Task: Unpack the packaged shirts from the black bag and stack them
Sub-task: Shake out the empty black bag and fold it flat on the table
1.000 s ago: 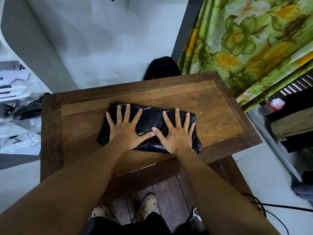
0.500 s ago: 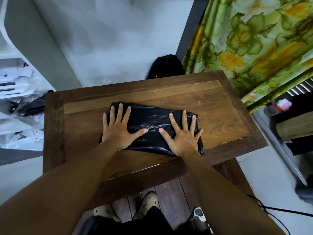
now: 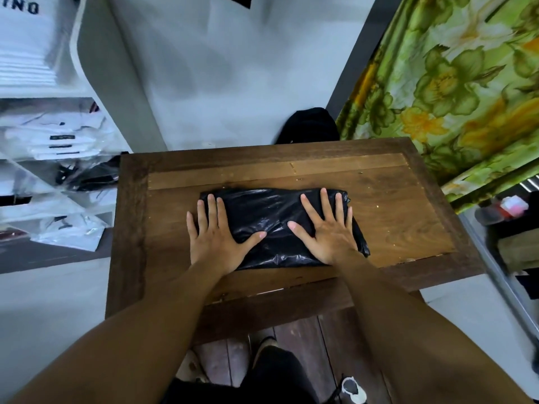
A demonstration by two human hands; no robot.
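Note:
A folded, glossy black bag lies flat in the middle of the wooden table. My left hand presses flat on its left end, fingers straight and spread, partly over the bag's edge onto the wood. My right hand presses flat on its right end, fingers spread. Packaged white shirts in clear plastic lie on the shelves at the left.
A white shelf unit stands left of the table. Behind the table sits a dark bag on the floor. A green floral curtain hangs at the right. Cables and my feet are below the near table edge.
Both hands have slid apart along the bag, the left toward its left end and the right toward its right end. The view has tilted up a little.

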